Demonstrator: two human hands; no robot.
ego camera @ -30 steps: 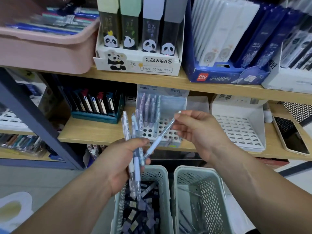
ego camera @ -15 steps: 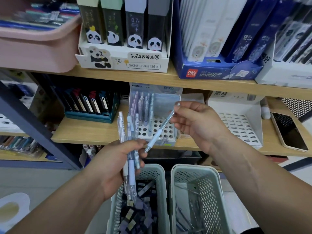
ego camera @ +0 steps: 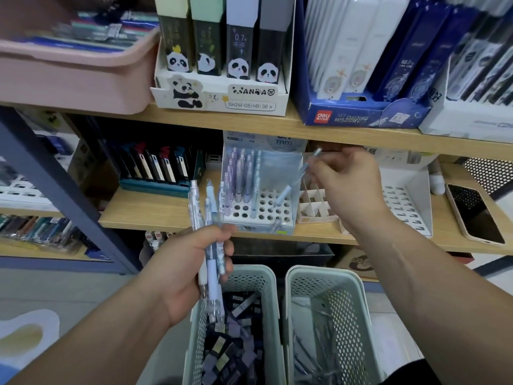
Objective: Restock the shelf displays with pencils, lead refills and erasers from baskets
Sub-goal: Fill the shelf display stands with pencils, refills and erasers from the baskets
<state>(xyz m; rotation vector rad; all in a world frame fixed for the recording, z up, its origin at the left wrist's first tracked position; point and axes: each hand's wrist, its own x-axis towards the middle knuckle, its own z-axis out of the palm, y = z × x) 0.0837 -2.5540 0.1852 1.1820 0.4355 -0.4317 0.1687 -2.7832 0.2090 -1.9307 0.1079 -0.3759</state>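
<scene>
Head view, centre frame: right hand (ego camera: 349, 187) pinches one pencil (ego camera: 294, 182) by its top, tip angled down over the holed display stand (ego camera: 266, 211), likely to slot it, while lower-centre left hand (ego camera: 180, 270) grips a spare pencil bunch (ego camera: 211, 209) above the baskets (ego camera: 268, 276) as supply.

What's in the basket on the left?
The basket holds a heap of small dark and purple packs. The left hand and its pencils cover one corner; the bottom is hidden.
</scene>
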